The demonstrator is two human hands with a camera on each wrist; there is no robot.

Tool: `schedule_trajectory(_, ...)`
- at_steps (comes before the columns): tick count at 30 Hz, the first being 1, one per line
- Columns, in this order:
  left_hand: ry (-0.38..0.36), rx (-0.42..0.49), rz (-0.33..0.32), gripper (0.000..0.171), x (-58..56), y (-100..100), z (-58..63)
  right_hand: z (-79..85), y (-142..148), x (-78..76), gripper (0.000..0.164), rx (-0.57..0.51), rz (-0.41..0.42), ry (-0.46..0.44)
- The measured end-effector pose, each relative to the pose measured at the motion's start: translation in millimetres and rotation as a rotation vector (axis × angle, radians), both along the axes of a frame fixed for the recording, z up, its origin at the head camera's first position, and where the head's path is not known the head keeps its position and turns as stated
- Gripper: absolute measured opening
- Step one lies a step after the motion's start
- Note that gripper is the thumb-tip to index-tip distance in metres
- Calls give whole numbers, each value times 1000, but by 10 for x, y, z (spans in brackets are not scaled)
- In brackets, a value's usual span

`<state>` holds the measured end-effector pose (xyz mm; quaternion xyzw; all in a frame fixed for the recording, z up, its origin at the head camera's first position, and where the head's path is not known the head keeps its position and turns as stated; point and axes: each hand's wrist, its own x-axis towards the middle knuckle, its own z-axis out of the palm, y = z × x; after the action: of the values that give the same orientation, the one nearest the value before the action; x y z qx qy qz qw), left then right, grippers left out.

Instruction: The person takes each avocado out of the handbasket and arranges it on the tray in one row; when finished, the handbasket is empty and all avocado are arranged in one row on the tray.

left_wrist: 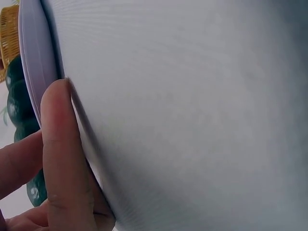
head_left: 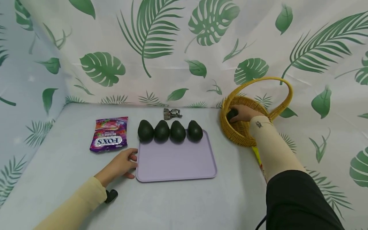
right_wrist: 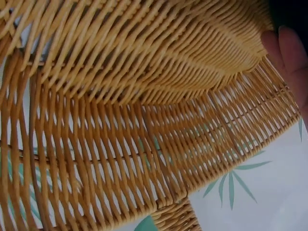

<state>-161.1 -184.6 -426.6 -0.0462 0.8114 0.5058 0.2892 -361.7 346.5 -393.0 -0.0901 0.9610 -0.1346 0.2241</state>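
Note:
Inside the wicker basket [head_left: 229, 131], my right hand [head_left: 243, 113] grips a dark green avocado [head_left: 232, 114]. The right wrist view shows its fingertips [right_wrist: 290, 50] against the dark avocado, over the woven floor. My left hand [head_left: 122, 164] is at the left edge of a lilac tray [head_left: 176, 163], its fingers loosely extended and touching the rim. Several more avocados [head_left: 162, 131] stand side by side in a row along the tray's far edge, with a small gap before the rightmost one.
Left of the tray lies a purple candy bag [head_left: 110, 134]. Behind the avocados is a small dark patterned packet [head_left: 172, 113]. A yellow item [head_left: 256, 155] shows partly under the right forearm. The basket's tall handle [head_left: 287, 92] arches over. A leaf-print curtain [head_left: 172, 76] backs the table.

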Motion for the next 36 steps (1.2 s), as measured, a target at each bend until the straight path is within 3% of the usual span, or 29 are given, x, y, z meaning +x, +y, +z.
schedule_trajectory(7,4,-19,9,62,-10,-53,-16,218,-26,64,70,-63,-14,109)
schedule_trajectory(12,-2,-35,13,62,-10,-104,-10,450,-108,204,76,-100,0,164)
schedule_trajectory(16,2,-32,20,62,-12,-111,-21,639,-168,455,77,-136,24,234)
schedule_trajectory(20,0,-19,19,62,-7,-113,-40,673,-282,807,71,-272,65,339)
schedule_trajectory(23,6,-11,15,62,-20,-121,-35,570,-467,1009,71,-400,113,359)
schedule_trajectory(26,22,-17,12,62,-53,-139,-19,380,-715,1054,73,-466,172,336)
schedule_trajectory(31,22,-27,11,63,-94,-147,-15,-32,-1036,855,73,-478,210,257)
schedule_trajectory(36,-1,-40,19,63,-90,-133,-39,-277,-1195,692,75,-459,219,197)
